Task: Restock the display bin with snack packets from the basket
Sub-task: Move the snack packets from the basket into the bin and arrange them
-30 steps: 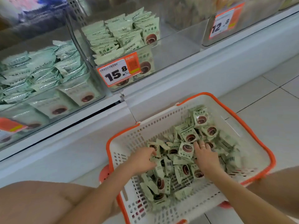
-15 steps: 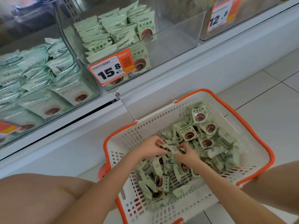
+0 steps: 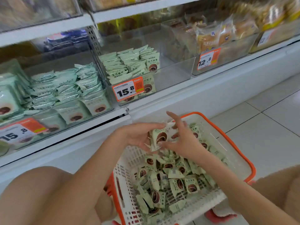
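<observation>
Shelf bin (image 3: 170,78) half-stocked — basket (image 3: 240,153) full of packets (image 3: 175,181).

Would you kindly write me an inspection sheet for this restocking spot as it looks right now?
Surface: white tiled floor under the basket.
Job's things: orange-rimmed basket holds many loose green snack packets; display bin partly stocked, right part bare.
Clutter: nothing seen.
Grippers: left hand and right hand together hold a bunch of packets above the basket.
Cables: nothing seen.
Surroundings: price tag reading 15.8 on the bin; neighbouring bin of similar packets; bread bin tagged 12.8.
</observation>
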`<state>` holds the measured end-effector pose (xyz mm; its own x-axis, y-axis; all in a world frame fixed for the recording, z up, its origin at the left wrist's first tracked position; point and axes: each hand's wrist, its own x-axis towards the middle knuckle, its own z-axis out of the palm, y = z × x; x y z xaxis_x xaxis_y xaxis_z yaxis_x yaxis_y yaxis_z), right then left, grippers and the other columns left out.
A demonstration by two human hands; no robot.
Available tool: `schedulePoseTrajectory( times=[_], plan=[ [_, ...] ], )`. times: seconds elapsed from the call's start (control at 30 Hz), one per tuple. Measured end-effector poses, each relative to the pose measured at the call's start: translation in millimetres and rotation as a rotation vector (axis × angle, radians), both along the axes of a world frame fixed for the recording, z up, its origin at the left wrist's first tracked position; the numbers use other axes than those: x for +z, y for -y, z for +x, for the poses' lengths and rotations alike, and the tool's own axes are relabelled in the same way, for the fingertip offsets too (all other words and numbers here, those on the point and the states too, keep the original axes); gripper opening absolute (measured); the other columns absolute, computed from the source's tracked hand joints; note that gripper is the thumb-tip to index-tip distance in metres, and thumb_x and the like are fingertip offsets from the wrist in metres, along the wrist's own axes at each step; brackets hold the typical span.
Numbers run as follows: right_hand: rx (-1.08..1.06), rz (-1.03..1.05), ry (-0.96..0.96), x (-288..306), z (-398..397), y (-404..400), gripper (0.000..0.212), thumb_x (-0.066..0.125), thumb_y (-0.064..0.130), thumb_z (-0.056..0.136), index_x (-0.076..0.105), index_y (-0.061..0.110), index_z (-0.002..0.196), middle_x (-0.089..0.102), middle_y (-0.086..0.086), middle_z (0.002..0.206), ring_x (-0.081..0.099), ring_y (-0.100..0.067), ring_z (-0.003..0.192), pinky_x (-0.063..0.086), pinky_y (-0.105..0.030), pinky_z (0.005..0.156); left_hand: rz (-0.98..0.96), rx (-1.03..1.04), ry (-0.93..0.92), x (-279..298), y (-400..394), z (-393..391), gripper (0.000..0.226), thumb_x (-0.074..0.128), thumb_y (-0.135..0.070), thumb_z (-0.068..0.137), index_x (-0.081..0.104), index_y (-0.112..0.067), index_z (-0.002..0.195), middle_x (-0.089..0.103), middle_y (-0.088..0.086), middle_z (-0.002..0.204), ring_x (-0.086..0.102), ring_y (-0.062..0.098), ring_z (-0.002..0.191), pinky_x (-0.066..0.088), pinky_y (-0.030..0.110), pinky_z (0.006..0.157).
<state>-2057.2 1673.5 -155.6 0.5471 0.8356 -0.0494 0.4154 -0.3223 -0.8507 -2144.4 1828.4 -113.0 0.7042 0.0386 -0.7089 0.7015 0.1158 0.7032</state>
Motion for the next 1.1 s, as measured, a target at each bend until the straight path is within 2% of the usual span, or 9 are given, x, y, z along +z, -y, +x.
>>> schedulePoseTrajectory(
  times=[0.2,0.27,0.33,0.4,0.47,0.53,0.73,0.9,1.1],
  plan=[
    [-0.004,0.243,0.143,75.6,4.9,-35.8,0.057,0.078,0.033,0.074,0.047,0.043,0.121,0.052,0.01,0.11,0.052,-0.009,0.102,0.042,-0.014,0.078,0.235,0.09,0.206,85.8,-2.5,13.9,0.036,0.058,-0.044,0.091,0.053,-0.022,0.118,0.063,-0.001,0.1,0.066,0.017,0.075,0.056,0.043,0.08],
    [-0.099,0.325,0.165,97.7,24.1,-53.4,0.05,0.079,0.031,0.073,0.053,0.033,0.116,0.06,0.011,0.099,0.057,-0.012,0.093,0.048,-0.023,0.075,0.474,0.226,0.344,99.4,-11.9,16.9,0.04,0.059,-0.051,0.087,0.051,-0.018,0.109,0.059,-0.005,0.078,0.059,0.006,0.062,0.053,0.031,0.07],
    [-0.244,0.352,0.193,121.4,51.2,-71.6,0.05,0.08,0.033,0.073,0.055,0.023,0.115,0.062,0.007,0.093,0.059,-0.012,0.082,0.049,-0.027,0.071,0.815,0.365,0.501,100.0,-26.0,14.4,0.037,0.058,-0.052,0.087,0.051,-0.021,0.105,0.063,-0.008,0.085,0.059,0.005,0.064,0.047,0.024,0.064],
    [-0.321,0.31,0.258,141.5,79.0,-90.9,0.049,0.078,0.038,0.074,0.054,0.02,0.114,0.061,0.007,0.095,0.057,-0.007,0.08,0.048,-0.02,0.066,1.301,0.369,0.537,91.1,-43.8,9.3,0.032,0.057,-0.043,0.09,0.051,-0.023,0.114,0.065,-0.007,0.108,0.063,0.014,0.087,0.047,0.026,0.085],
    [-0.336,0.252,0.311,154.6,102.2,-115.0,0.048,0.075,0.042,0.076,0.054,0.02,0.113,0.06,0.008,0.096,0.056,-0.005,0.078,0.047,-0.02,0.067,1.669,0.165,0.433,78.6,-62.5,7.9,0.039,0.057,-0.038,0.09,0.049,-0.024,0.125,0.058,0.0,0.128,0.049,0.02,0.122,0.016,0.041,0.115],
    [-0.329,0.17,0.395,158.0,120.8,-143.8,0.052,0.074,0.043,0.077,0.053,0.017,0.117,0.057,0.004,0.1,0.052,-0.01,0.085,0.044,-0.026,0.073,1.712,0.015,0.37,70.1,-78.6,11.2,0.05,0.058,-0.04,0.089,0.043,-0.025,0.135,0.045,0.001,0.144,0.026,0.018,0.141,-0.007,0.046,0.116],
    [-0.318,-0.024,0.377,113.3,166.4,-211.6,0.04,0.08,0.021,0.075,0.064,0.008,0.109,0.063,-0.011,0.115,0.062,-0.028,0.101,0.053,-0.039,0.086,1.929,-0.307,0.3,55.2,-102.3,18.4,0.066,0.053,-0.051,0.088,0.028,-0.029,0.145,0.014,-0.003,0.159,-0.011,0.021,0.146,-0.029,0.061,0.099],
    [-0.146,-0.153,0.458,110.3,185.3,-237.4,0.024,0.079,0.008,0.074,0.07,0.004,0.095,0.059,-0.007,0.098,0.055,-0.017,0.087,0.043,-0.024,0.078,1.956,-0.325,0.286,50.1,-103.8,25.2,0.065,0.053,-0.043,0.088,0.03,-0.022,0.145,0.017,0.001,0.158,-0.012,0.024,0.146,-0.03,0.063,0.096],
    [-0.08,-0.152,0.547,97.3,191.6,-248.0,0.028,0.077,0.004,0.073,0.066,0.007,0.098,0.062,-0.013,0.114,0.054,-0.029,0.111,0.04,-0.028,0.09,1.972,-0.289,0.331,46.9,-101.9,25.4,0.062,0.059,-0.039,0.085,0.038,-0.018,0.14,0.03,0.006,0.154,0.0,0.026,0.147,-0.027,0.062,0.1]
  ],
)
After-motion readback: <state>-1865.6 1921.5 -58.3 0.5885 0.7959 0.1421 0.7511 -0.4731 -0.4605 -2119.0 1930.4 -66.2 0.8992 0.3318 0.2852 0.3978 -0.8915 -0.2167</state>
